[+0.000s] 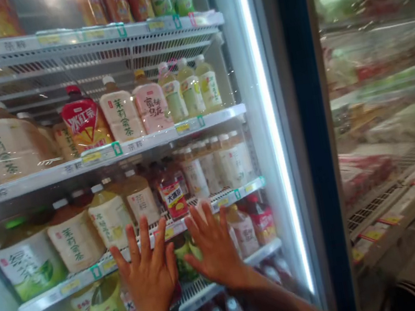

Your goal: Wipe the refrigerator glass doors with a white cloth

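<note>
Fingers spread, my left hand (148, 274) is held up before a lit drinks cooler, palm toward its glass door. My right hand (215, 247) is raised beside it, with fingers likewise apart; neither holds anything. Both seem to lie against the glass, though contact is hard to make out. Behind the fingertips runs a white shelf edge (128, 252) with price tags. A small dark red tea bottle (173, 195) stands just above the right fingers. Left of it are a beige-labelled bottle (141, 197) and a pale yellow drink bottle (109, 217). A green bottle (112, 309) sits below, left of my left wrist.
Upper shelves carry several large tea bottles, including a red-labelled bottle (83, 120) and a pink-labelled one (150, 101). A bright light strip (270, 113) and dark blue frame (313, 132) border the cooler. To the right is a blurred display case (398, 182) with packaged goods.
</note>
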